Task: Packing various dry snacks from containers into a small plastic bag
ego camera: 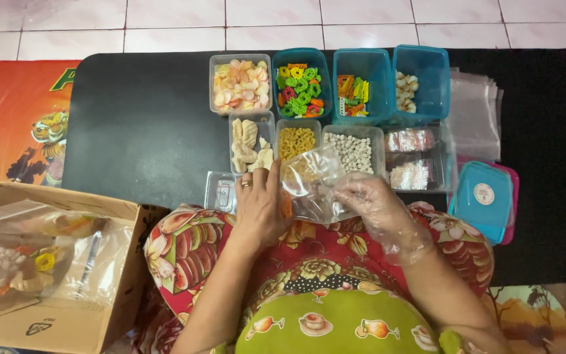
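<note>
We cannot make out what fills the crinkly clear bag (pixel 309 183) just below the yellow-snack tub (pixel 296 142); our left hand (pixel 260 206) fingers pinch its edge, our plastic-gloved right hand (pixel 375 206) grips it, fingers curled.

Bag (pixel 309 183): contents blurred behind crinkled plastic; lower part covered by the hands.
Right hand (pixel 378 206): fingertips hidden behind the bag, glove film blurs the skin.
Small tub (pixel 221 192): partly behind the left hand (pixel 260 206); contents unclear.
Box (pixel 54 262): cut off by the left and bottom edges; packets inside indistinct.
Sachet trays (pixel 411 157): contents too small to tell.
</note>
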